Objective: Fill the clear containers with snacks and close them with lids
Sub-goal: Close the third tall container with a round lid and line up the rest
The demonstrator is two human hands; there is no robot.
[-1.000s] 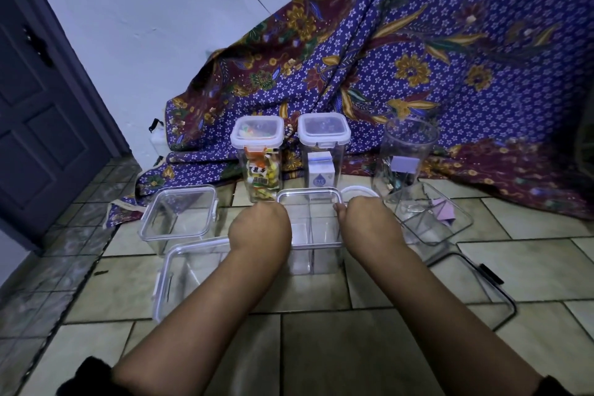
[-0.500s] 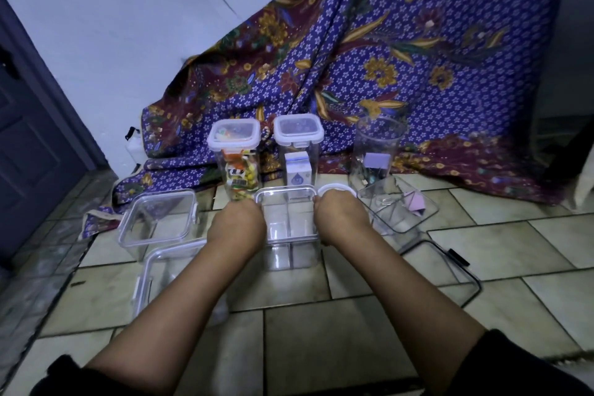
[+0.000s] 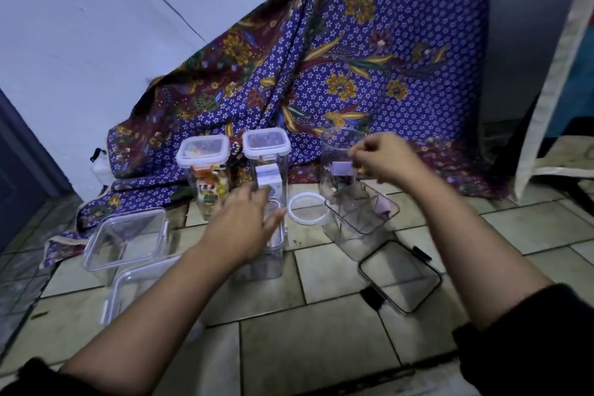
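containers stand in a loose cluster on the tiled floor (image 3: 321,325) in front of me. two tall ones at the back, one with colourful snacks (image 3: 205,177) and one with a white carton (image 3: 268,170), already wear their lids. the tall round jar (image 3: 337,164) to their right is open at the top with a pale packet inside, and its long axis runs straight up. my right hand (image 3: 382,159) hovers at its mouth, fingers (image 3: 361,151) pinched together, though i cannot tell whether they hold anything. the jar's white ring lid (image 3: 305,210) lies flat on the floor just to the jar's left, between my two hands.

my left hand (image 3: 249,222) is spread over the open square container (image 3: 271,247) in the middle, fingers apart and blurred, gripping nothing that i can make out. the ring lid lies just beyond those fingertips, so my left hand is the nearer one to it.

a tilted open container (image 3: 360,219) leans at the jar's foot, and a dark-rimmed lid (image 3: 400,276) lies flat nearer me. two empty open boxes (image 3: 127,235) crowd the left. open floor lies toward me, while the patterned cloth (image 3: 353,58) closes off the back.
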